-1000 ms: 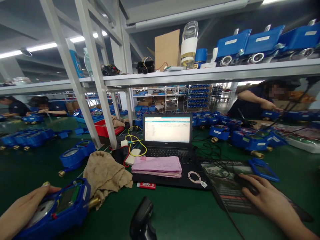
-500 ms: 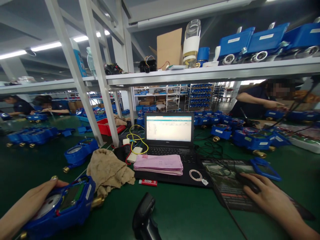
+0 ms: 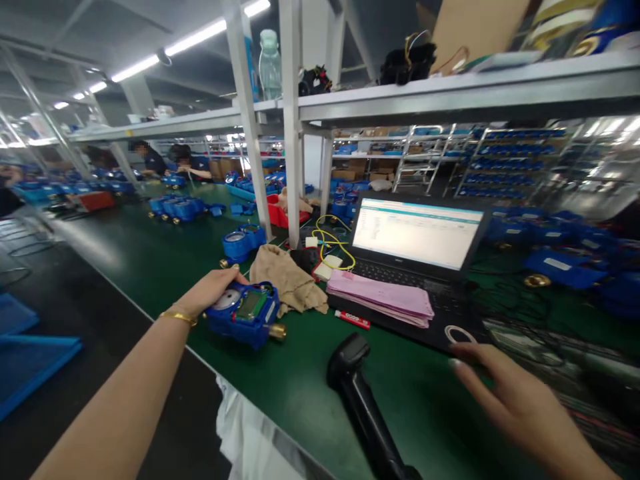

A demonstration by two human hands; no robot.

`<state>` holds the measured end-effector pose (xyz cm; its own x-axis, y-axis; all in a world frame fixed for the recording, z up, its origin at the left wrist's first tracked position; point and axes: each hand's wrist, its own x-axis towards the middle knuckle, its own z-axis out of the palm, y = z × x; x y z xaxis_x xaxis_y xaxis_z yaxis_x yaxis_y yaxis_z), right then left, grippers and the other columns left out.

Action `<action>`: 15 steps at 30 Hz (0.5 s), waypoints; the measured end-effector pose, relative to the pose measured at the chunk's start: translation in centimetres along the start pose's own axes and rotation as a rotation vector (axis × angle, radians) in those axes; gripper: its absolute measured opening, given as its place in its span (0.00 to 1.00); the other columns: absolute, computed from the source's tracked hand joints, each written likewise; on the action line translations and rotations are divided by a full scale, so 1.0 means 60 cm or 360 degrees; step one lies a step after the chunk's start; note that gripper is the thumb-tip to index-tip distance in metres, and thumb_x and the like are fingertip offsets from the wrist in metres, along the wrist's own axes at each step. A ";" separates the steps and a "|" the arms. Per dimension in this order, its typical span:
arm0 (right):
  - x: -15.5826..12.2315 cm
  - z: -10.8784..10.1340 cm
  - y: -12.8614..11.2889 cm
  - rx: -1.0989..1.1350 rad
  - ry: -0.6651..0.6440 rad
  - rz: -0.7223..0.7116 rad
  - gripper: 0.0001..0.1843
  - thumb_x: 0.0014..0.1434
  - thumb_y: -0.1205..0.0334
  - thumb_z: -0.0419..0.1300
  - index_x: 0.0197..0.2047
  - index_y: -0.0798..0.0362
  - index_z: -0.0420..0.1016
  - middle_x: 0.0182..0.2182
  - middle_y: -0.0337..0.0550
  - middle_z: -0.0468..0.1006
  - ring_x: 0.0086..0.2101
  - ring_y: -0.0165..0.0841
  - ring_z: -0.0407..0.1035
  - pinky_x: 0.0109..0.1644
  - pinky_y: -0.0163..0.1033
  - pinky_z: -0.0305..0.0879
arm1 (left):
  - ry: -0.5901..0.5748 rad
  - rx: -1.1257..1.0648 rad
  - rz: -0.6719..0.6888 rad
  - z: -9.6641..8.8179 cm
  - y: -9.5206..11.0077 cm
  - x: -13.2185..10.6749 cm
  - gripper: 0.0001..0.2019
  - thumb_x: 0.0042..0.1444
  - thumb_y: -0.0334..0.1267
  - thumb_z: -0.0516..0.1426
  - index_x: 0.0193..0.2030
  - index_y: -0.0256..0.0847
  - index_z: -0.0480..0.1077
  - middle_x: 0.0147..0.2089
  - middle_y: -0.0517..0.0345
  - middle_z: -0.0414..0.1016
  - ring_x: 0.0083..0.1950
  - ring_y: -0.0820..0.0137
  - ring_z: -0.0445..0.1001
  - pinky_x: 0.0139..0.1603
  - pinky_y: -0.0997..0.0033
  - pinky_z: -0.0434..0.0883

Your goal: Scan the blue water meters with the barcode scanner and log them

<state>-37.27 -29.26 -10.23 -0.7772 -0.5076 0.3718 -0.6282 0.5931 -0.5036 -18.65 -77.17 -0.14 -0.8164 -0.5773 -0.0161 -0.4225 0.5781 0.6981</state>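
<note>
My left hand point(image 3: 214, 291) is wrapped over the far left side of a blue meter point(image 3: 241, 328) with a round dial, an exposed green circuit board and a brass fitting. The meter lies on the green tabletop. My right hand point(image 3: 510, 393) hovers at the laptop's front right corner, thumb and fingers apart, with nothing in it. Between the hands a black handheld barcode scanner point(image 3: 363, 400) rests on the table. Behind it are a red marker-like tube point(image 3: 353, 319), a stack of pink papers point(image 3: 380, 297) and an open laptop point(image 3: 417, 233) with a lit screen.
A crumpled tan cloth point(image 3: 287, 277) lies behind the meter, beside another blue meter point(image 3: 243, 244). Shelf posts point(image 3: 291, 167) rise behind them, and an overhead shelf point(image 3: 450, 93) spans the back. Cables run right of the laptop. Co-workers point(image 3: 193, 167) sit far left.
The view has swung left. My right hand has let go of the mouse and moved left toward the laptop's corner. My left hand still holds the blue meter.
</note>
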 end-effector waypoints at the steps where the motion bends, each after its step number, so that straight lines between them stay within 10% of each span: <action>1: 0.002 0.021 -0.049 0.0071 -0.0208 -0.0119 0.22 0.58 0.40 0.50 0.43 0.46 0.72 0.41 0.49 0.78 0.41 0.45 0.73 0.47 0.50 0.71 | -0.0007 0.0001 0.0006 0.004 0.003 0.000 0.30 0.48 0.64 0.46 0.33 0.39 0.75 0.44 0.52 0.76 0.48 0.57 0.71 0.58 0.63 0.64; 4: 0.002 0.068 -0.156 0.0136 -0.0566 -0.0330 0.19 0.63 0.46 0.47 0.43 0.48 0.72 0.41 0.47 0.77 0.40 0.40 0.74 0.45 0.44 0.72 | -0.0029 -0.0003 -0.0004 0.012 0.012 -0.006 0.32 0.47 0.65 0.45 0.34 0.37 0.75 0.42 0.50 0.76 0.45 0.57 0.72 0.55 0.63 0.67; 7: 0.011 0.079 -0.170 0.0066 -0.0561 -0.0375 0.19 0.64 0.47 0.46 0.43 0.48 0.72 0.40 0.46 0.77 0.39 0.39 0.74 0.43 0.43 0.72 | -0.0051 -0.0012 -0.0018 0.013 0.017 -0.011 0.35 0.46 0.67 0.45 0.35 0.36 0.75 0.42 0.49 0.76 0.44 0.56 0.73 0.54 0.62 0.68; 15: 0.010 -0.059 0.122 -0.0512 0.0429 0.0298 0.28 0.59 0.38 0.44 0.43 0.51 0.73 0.43 0.52 0.76 0.42 0.47 0.73 0.45 0.51 0.72 | -0.0085 -0.0035 -0.0080 0.002 -0.005 0.011 0.38 0.41 0.73 0.46 0.38 0.39 0.75 0.44 0.53 0.76 0.50 0.50 0.71 0.59 0.54 0.63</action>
<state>-42.46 -23.01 -10.89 -0.8330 -0.2175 0.5087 -0.4219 0.8445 -0.3299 -19.10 -77.68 -0.44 -0.8143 -0.5735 -0.0890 -0.4553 0.5361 0.7108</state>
